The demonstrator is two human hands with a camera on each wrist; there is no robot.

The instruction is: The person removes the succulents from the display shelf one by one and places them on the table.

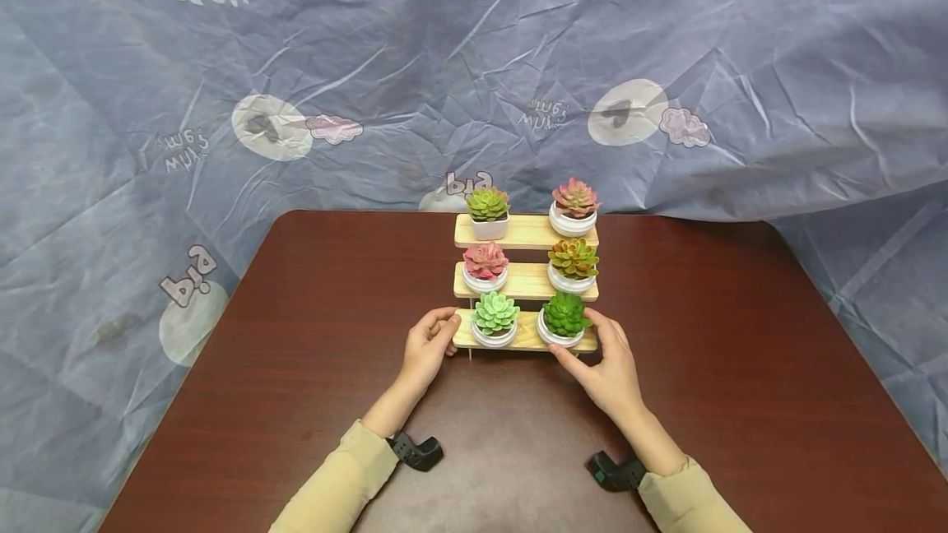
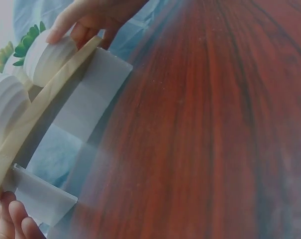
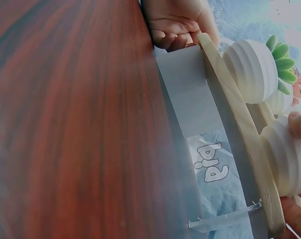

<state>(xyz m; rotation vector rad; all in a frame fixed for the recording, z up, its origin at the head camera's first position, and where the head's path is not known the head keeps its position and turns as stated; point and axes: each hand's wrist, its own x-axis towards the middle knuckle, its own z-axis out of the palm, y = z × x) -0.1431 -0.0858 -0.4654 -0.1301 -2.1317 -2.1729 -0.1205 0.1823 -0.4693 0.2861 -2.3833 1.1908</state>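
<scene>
A three-tier wooden plant stand (image 1: pixel 527 341) with clear legs stands on the table, two small potted succulents per tier. My left hand (image 1: pixel 427 345) grips the left end of the lowest board, thumb on top and fingers curled below; these fingers (image 2: pixel 21 219) show under the board in the left wrist view. At the lowest tier's right end, my right hand (image 1: pixel 611 364) holds the dark green succulent (image 1: pixel 565 316) by its white ribbed pot (image 3: pixel 285 159), thumb in front and fingers behind. Beside it on that board sits a pale green succulent (image 1: pixel 495 315) in a white pot.
On the middle tier are a pink succulent (image 1: pixel 485 261) and a yellow-brown one (image 1: pixel 573 259). The top tier bears a green succulent (image 1: pixel 488 205) in a square pot and a reddish one (image 1: pixel 575 199). Behind the dark red table (image 1: pixel 355 286) hangs a blue-grey printed cloth (image 1: pixel 444 48).
</scene>
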